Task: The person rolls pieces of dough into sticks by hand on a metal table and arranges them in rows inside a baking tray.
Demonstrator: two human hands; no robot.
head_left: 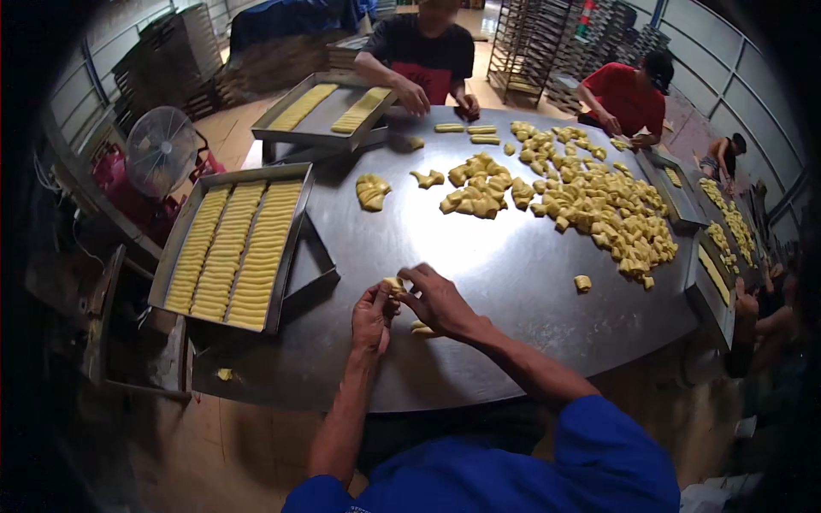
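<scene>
At the near middle of the steel table (325, 359), my left hand (372, 315) and my right hand (438, 297) meet with fingers closed on a small piece of yellow dough (393, 283). My fingers partly hide it. Just below my right hand lie short dough sticks (422, 329), partly covered by that hand. To my left, a metal tray (299, 195) holds three long rows of dough sticks (227, 252). Beyond my hands are piles of cut dough pieces (475, 192), a larger heap (611, 209) to the right and a lone piece (582, 283) nearer me.
Co-workers stand across the table (417, 51) and at the right (637, 103), others farther right (727, 154). Another tray (267, 121) sits at the far left, narrower trays (680, 209) along the right. A fan (161, 154) stands beyond the left edge, racks (526, 51) behind.
</scene>
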